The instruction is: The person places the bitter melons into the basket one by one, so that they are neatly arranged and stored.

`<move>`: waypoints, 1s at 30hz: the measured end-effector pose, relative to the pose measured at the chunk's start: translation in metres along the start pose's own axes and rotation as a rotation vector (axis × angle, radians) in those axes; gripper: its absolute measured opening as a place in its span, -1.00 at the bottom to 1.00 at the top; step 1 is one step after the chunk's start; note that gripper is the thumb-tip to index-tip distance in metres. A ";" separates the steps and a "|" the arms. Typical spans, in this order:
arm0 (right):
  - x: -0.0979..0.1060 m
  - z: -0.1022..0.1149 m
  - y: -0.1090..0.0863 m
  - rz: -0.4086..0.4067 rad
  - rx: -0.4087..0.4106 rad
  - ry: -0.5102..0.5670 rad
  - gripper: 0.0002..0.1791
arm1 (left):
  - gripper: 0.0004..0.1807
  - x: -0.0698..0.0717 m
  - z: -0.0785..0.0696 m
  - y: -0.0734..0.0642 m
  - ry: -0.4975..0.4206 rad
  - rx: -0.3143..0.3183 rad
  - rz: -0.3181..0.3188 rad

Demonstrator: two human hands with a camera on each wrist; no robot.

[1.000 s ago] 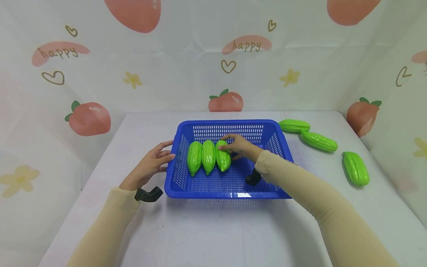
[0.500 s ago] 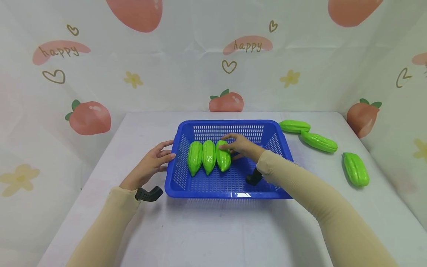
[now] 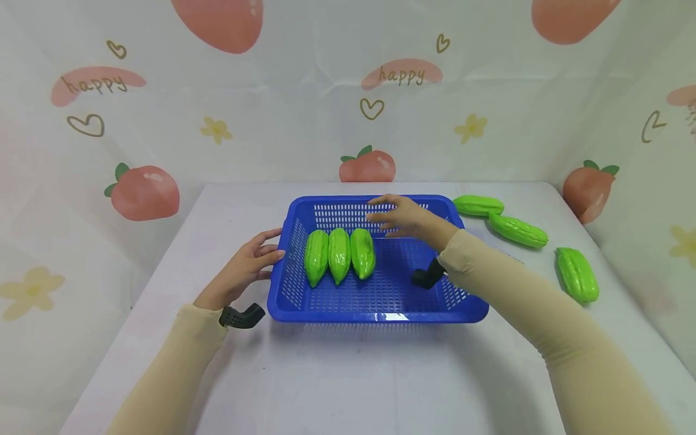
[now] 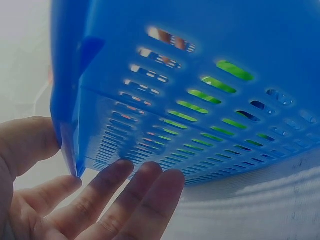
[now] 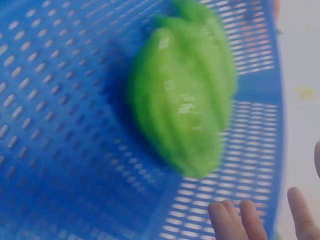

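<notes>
A blue perforated plastic basket (image 3: 331,316) stands on the table. At its left side, my left hand (image 3: 241,269) touches the rim and outer wall; in the left wrist view the fingers (image 4: 145,205) lie fairly straight along the slotted wall. Three shiny, ribbed green gourds, like bitter melons, lie side by side in the basket's left half: the left gourd (image 3: 316,257), middle gourd (image 3: 339,257) and right gourd (image 3: 362,254). Over the back right part of the basket hovers my right hand (image 3: 410,219), fingers spread and holding nothing, apart from the right gourd.
Outside the basket on the right lie a back gourd (image 3: 478,205), a second gourd (image 3: 518,231) touching or close to it, and a third gourd (image 3: 577,275) nearer the right edge. A printed cloth (image 3: 293,139) hangs behind the white table (image 3: 348,380).
My right hand has let go of the right gourd in the basket and moved up and to the right. The left hand and the gourds stay where they were.
</notes>
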State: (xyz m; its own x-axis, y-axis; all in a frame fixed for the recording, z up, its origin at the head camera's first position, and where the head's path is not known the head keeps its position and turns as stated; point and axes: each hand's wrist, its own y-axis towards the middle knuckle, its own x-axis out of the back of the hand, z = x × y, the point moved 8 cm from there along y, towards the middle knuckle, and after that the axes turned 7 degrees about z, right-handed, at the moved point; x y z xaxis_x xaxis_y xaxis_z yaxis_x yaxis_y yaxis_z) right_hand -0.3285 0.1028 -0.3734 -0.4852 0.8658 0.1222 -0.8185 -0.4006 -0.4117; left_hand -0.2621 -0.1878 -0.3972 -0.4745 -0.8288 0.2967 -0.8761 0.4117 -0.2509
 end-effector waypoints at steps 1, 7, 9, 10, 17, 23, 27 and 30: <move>0.001 0.004 -0.004 0.012 0.015 0.018 -0.37 | -0.21 0.000 0.000 0.000 -0.001 -0.001 0.001; 0.019 0.029 -0.039 0.066 0.125 0.095 -0.37 | -0.20 0.000 0.000 -0.001 -0.004 0.002 -0.001; 0.029 0.033 -0.053 0.067 0.147 0.109 -0.37 | -0.20 0.000 0.000 0.000 -0.007 0.003 -0.002; 0.034 0.034 -0.060 0.065 0.154 0.108 -0.38 | -0.19 0.000 0.000 0.000 -0.009 0.003 -0.003; 0.073 0.030 -0.102 0.029 0.193 0.049 -0.44 | -0.20 -0.001 0.001 -0.001 -0.016 0.012 -0.007; 0.113 0.019 -0.131 0.002 0.275 0.260 -0.62 | -0.19 -0.001 0.003 0.000 -0.030 0.010 -0.006; 0.138 0.003 -0.147 0.003 0.304 0.453 -0.64 | -0.18 -0.001 0.005 0.000 -0.067 0.011 -0.003; 0.154 -0.012 -0.158 0.007 0.332 0.580 -0.62 | -0.18 -0.002 0.006 0.001 -0.098 0.018 -0.004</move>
State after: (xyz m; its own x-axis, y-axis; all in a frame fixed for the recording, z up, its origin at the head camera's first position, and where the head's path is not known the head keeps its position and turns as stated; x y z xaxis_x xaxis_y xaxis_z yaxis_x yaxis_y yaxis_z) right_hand -0.2703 0.3028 -0.3004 -0.3229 0.8464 -0.4236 -0.9121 -0.3977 -0.0994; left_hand -0.2612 -0.1875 -0.4034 -0.4596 -0.8638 0.2067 -0.8759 0.4023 -0.2664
